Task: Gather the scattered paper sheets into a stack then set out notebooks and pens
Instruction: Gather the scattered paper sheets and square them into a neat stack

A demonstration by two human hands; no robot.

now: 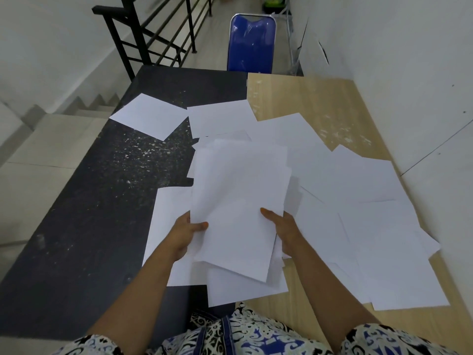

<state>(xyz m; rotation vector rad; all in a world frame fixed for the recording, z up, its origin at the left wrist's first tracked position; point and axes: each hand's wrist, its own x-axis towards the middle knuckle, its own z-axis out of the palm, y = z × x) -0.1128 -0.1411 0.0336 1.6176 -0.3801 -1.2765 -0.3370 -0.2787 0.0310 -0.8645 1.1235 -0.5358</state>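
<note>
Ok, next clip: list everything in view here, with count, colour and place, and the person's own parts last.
held sheets: a small bundle, white, above the table's near middle
loose sheets: many, exact count unclear, white, scattered and overlapping, mostly on the right
single sheet: one, white, far left on the dark half
table: dark speckled left half, light wood right half
chair: one, blue, at the far edge
railing: black, far left by the stairs
sleeves: patterned blue, black and white, bottom
left hand: grip on the bundle's left edge
right hand: grip on its right edge
</note>
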